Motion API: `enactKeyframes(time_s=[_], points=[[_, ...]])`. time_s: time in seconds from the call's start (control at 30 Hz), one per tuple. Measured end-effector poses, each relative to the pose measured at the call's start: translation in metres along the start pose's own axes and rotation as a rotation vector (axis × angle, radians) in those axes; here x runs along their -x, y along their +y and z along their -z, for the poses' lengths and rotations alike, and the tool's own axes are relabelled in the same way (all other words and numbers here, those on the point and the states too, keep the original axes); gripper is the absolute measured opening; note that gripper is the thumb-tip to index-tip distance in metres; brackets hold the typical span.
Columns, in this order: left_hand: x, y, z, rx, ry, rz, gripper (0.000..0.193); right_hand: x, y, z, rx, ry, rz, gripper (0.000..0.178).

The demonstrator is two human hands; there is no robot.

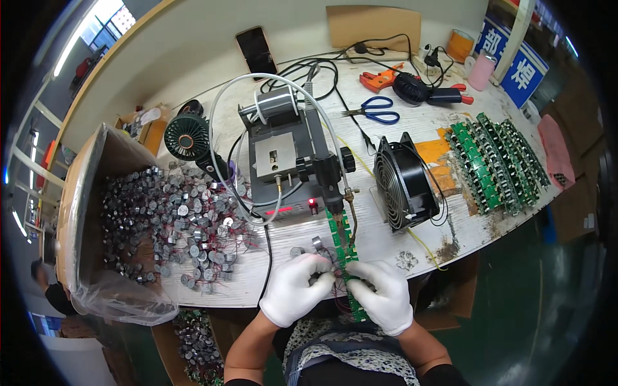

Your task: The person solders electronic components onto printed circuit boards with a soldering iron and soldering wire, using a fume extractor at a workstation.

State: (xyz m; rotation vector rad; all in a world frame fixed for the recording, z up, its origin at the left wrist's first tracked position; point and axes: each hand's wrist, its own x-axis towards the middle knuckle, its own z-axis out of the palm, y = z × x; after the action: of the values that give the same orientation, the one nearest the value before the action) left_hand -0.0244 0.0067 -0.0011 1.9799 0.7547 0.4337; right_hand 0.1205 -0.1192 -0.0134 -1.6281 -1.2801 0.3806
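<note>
A long green circuit board strip (341, 239) runs from beneath the soldering machine (273, 154) toward my body. My right hand (381, 297), in a white glove, pinches the strip's near part from the right side. On the strip's left, my gloved left hand (297, 289) is closed, thumb and fingertips together close to the board's edge. What it pinches is mostly hidden; thin reddish wires show beside the fingertips. The machine's soldering tip (351, 241) comes down over the strip, just beyond my fingers. A small round metal motor (317, 242) stands on the table beyond my left hand.
Several wired motors (209, 248) spill from a plastic-lined carton (80, 219) at left. A black fan (405, 183) stands right of the machine, before stacked green boards (492, 164). Scissors (376, 110), cutters (381, 78), a handheld fan (188, 138) and a phone (257, 53) lie farther back.
</note>
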Motion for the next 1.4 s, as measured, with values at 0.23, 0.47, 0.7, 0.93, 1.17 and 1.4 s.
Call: enactKeyframes(time_s=[0.23,0.47,0.7,0.93,1.17,1.4], points=[[-0.002,0.007,-0.008,-0.141,0.052,-0.075,0.01,0.005,-0.002,-0.005,-0.02,0.038,-0.042,0.026],[-0.001,0.005,-0.008,-0.012,0.049,-0.049,0.011,0.006,0.0,-0.006,-0.05,0.042,-0.043,0.025],[-0.004,-0.009,-0.009,0.068,0.039,-0.129,0.014,0.008,-0.005,-0.001,-0.141,0.019,-0.186,0.026],[-0.009,0.002,-0.003,0.394,-0.147,0.336,0.017,0.013,-0.013,0.002,-0.229,0.027,-0.272,0.024],[-0.016,0.006,-0.002,0.616,-0.197,0.446,0.016,0.015,-0.011,0.003,-0.225,0.042,-0.23,0.025],[-0.02,0.006,-0.007,0.654,-0.145,0.456,0.014,0.013,-0.011,0.003,-0.24,0.061,-0.238,0.025]])
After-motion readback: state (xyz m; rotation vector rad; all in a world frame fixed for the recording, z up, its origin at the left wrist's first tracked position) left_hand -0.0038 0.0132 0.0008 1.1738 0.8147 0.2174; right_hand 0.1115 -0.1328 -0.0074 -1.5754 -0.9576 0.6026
